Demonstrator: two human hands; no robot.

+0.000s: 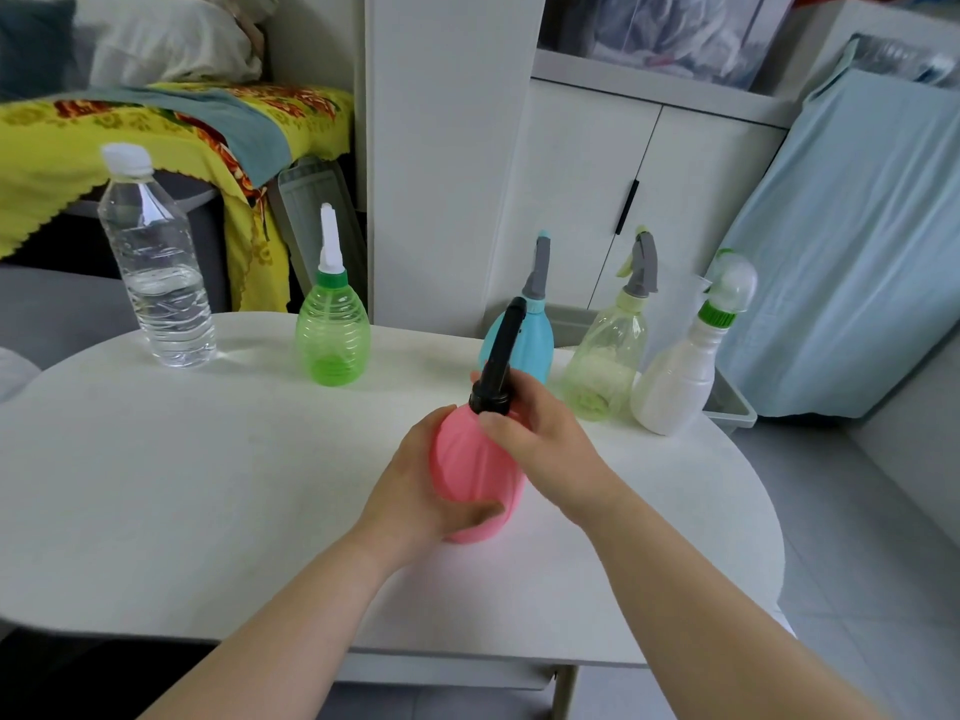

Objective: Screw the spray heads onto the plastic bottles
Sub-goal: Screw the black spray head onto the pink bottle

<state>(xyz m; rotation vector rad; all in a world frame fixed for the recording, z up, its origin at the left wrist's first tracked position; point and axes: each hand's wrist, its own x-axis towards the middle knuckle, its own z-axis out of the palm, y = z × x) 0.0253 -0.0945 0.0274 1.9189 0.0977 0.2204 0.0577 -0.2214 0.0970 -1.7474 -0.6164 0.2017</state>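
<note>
Our left hand [415, 491] grips the pink bottle [475, 472], right hand [540, 439] pinching its black spray head [500, 356] (seated crooked, it could cross-thread).

We saw the scene in soft, even daylight, bright but without harsh glare. The white table [156, 485] carried only faint, diffuse shadows, clearest beneath the forearms [291, 615] and beside the pink bottle [467, 475]. Small highlights glinted in the clear water bottle [156, 283] and on the green bottle [332, 335], while the black spray head [501, 350] showed little detail. The pillow [171, 39] and near forearms looked blurred. The wide lens bent the cabinet [571, 200] edges and the table's rim.
</note>
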